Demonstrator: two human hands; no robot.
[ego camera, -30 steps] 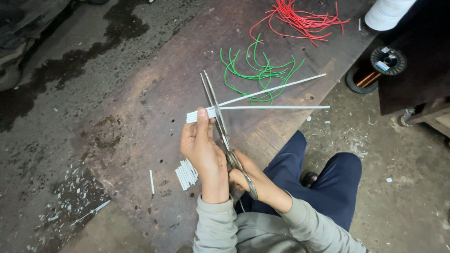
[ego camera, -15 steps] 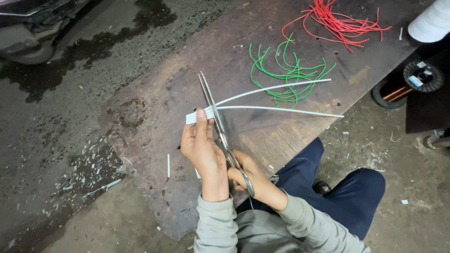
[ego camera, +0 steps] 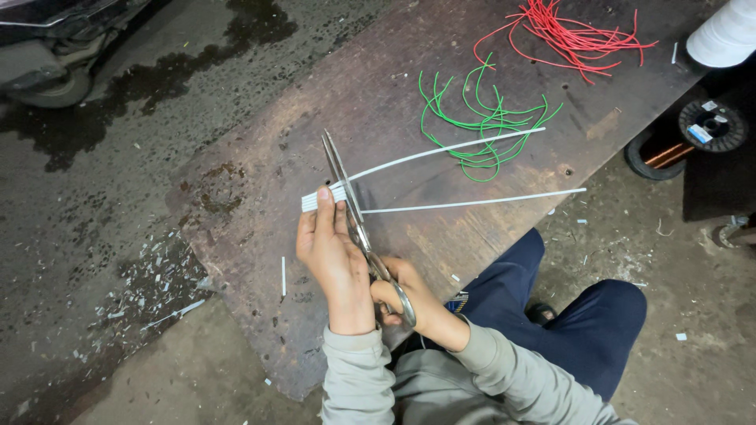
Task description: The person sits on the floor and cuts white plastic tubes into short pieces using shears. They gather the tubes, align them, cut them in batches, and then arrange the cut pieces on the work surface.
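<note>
The left hand [ego camera: 335, 256] pinches a small bundle of white wires [ego camera: 323, 198] between the thumb and the fingers, so its fingers are closed on the bundle, and the cut ends stick out at about 10 o'clock from the fingertips. The right hand [ego camera: 409, 303] grips the handles of the scissors [ego camera: 354, 212], fingers clenched through the loops. The blades point to 12 o'clock and appear nearly closed, lying against the wires just to the right of the left thumb. From the bundle two long white strands go out toward 2 and 3 o'clock over the board [ego camera: 378, 94] (I cannot count how many wires are inside the bundle itself). On the board, at 1 o'clock from the hands, lies one loose heap of green wires [ego camera: 480, 118], and the upper white strand crosses over it. Further at 1 o'clock lies one heap of red wires [ego camera: 575, 35], well apart from the hands. One short white piece [ego camera: 283, 275] lies on the board at 9 o'clock from the left wrist, and many small white scraps [ego camera: 150, 283] are spread on the floor beside the board's left edge. At 3 o'clock, on the floor, stands one spool [ego camera: 713, 126], and beside it one dark ring with copper wire [ego camera: 657, 153].
</note>
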